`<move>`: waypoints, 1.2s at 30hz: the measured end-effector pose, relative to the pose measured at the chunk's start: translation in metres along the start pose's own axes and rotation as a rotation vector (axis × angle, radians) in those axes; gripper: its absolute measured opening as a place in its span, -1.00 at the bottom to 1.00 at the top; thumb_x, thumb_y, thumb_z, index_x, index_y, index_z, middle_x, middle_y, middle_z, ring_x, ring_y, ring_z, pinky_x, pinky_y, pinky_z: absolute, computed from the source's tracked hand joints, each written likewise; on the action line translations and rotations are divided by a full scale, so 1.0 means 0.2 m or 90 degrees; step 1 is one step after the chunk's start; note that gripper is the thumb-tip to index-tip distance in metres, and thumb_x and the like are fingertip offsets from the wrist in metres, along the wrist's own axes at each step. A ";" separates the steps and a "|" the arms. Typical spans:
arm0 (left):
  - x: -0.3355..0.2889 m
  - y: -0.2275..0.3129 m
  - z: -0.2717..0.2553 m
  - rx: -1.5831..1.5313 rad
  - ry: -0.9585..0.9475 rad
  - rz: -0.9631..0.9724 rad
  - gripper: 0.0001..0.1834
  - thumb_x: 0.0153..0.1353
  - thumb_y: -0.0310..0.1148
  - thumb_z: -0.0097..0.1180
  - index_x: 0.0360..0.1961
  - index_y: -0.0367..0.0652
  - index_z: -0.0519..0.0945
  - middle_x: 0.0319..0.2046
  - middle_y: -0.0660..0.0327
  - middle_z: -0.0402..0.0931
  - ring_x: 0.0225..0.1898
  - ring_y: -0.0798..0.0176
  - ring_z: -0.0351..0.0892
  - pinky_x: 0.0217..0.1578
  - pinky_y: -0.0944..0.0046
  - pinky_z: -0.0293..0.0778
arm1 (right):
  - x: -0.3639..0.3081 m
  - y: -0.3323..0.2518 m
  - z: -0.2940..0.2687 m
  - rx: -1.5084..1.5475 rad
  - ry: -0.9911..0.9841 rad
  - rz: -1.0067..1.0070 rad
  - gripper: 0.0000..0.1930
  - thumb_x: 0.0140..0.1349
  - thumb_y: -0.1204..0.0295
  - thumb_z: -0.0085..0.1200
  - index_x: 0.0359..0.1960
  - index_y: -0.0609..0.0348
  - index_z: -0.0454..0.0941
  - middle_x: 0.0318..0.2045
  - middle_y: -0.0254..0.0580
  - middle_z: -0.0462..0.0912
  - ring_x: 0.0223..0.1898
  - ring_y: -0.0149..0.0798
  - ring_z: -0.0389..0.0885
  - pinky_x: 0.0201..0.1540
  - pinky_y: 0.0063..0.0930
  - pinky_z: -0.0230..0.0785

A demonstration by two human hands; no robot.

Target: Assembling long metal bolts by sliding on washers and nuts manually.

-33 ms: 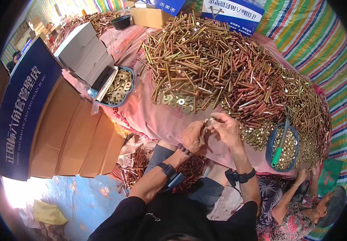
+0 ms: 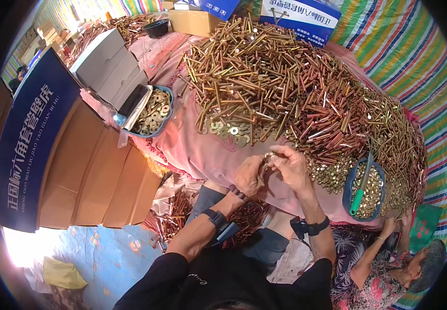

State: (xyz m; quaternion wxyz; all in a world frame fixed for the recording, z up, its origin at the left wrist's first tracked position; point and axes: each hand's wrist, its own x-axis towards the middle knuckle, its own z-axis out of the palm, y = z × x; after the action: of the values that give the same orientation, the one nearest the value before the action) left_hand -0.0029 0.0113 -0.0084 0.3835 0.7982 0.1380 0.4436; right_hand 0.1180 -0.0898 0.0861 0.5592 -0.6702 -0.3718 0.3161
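My left hand point(image 2: 249, 174) is closed above the front of the pink cloth point(image 2: 192, 150), its fingertips close to those of my right hand point(image 2: 291, 168). The right thumb and forefinger pinch near a small brassy metal piece point(image 2: 268, 156), too small to name, where both hands meet. Beyond my hands lie loose flat washers point(image 2: 234, 131). Behind them rises a large heap of brassy and reddish bolts point(image 2: 265, 72). Right of my right hand spreads a pile of small nuts point(image 2: 329, 175).
A blue basin of nuts point(image 2: 376, 194) has a green-handled tool point(image 2: 357, 201) across it. At left stand a blue tub of washers point(image 2: 153, 132) and cardboard boxes point(image 2: 86, 165). More reddish bolts point(image 2: 172, 217) lie below the cloth's edge. Another person point(image 2: 383, 268) sits at lower right, hands at the heap.
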 end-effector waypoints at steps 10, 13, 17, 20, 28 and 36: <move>0.00 0.01 0.00 -0.031 -0.008 -0.012 -0.68 0.19 -0.40 0.34 -0.03 -0.15 0.59 -0.30 0.02 0.59 -0.29 -0.12 0.58 -0.29 0.01 0.49 | 0.03 -0.05 0.03 -0.187 0.014 -0.167 -0.75 0.29 0.63 0.18 0.00 0.36 0.66 -0.20 -0.19 0.61 -0.23 -0.38 0.65 -0.17 -0.54 0.51; 0.00 -0.01 0.00 -0.027 -0.018 -0.015 -0.69 0.19 -0.40 0.33 -0.04 -0.15 0.59 -0.30 0.02 0.59 -0.30 -0.12 0.58 -0.30 0.02 0.49 | 0.03 -0.04 0.04 -0.203 0.040 -0.191 -0.76 0.27 0.65 0.20 -0.03 0.36 0.68 -0.20 -0.19 0.63 -0.19 -0.36 0.65 -0.15 -0.52 0.51; 0.01 0.00 -0.01 -0.006 -0.022 0.012 -0.70 0.20 -0.45 0.27 -0.03 -0.15 0.57 -0.32 0.05 0.58 -0.31 -0.11 0.54 -0.32 0.01 0.45 | 0.00 -0.09 0.05 -0.316 0.061 -0.249 -0.77 0.27 0.62 0.22 -0.03 0.34 0.68 -0.19 -0.10 0.64 -0.19 -0.22 0.66 -0.14 -0.42 0.51; 0.02 0.04 -0.03 -0.006 -0.026 0.010 -0.71 0.20 -0.44 0.26 -0.04 -0.14 0.57 -0.34 0.05 0.57 -0.33 -0.11 0.53 -0.34 0.01 0.44 | -0.04 -0.15 0.08 -0.346 0.078 -0.267 -0.78 0.29 0.62 0.18 -0.03 0.33 0.67 -0.19 -0.02 0.63 -0.20 -0.05 0.67 -0.13 -0.33 0.52; 0.02 0.03 -0.02 -0.012 -0.024 0.014 -0.72 0.20 -0.42 0.23 -0.05 -0.13 0.57 -0.36 0.05 0.52 -0.32 -0.10 0.53 -0.32 0.00 0.43 | -0.03 -0.15 0.08 -0.388 0.069 -0.332 -0.79 0.29 0.61 0.17 -0.05 0.32 0.62 -0.25 0.01 0.61 -0.27 -0.01 0.66 -0.22 -0.26 0.51; 0.01 0.01 -0.02 0.003 -0.037 0.000 -0.76 0.21 -0.43 0.27 -0.09 -0.12 0.58 -0.35 0.10 0.55 -0.33 -0.08 0.52 -0.34 0.03 0.43 | -0.01 -0.06 0.11 -0.317 0.138 -0.202 -0.74 0.23 0.43 0.36 -0.21 0.30 0.54 -0.34 0.01 0.67 -0.38 -0.06 0.71 -0.34 -0.27 0.54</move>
State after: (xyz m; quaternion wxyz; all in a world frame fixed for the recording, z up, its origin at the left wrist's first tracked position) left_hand -0.0044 0.0130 -0.0044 0.3857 0.8117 0.1274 0.4198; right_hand 0.0965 -0.0794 0.0942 0.4566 -0.7500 -0.4759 0.0510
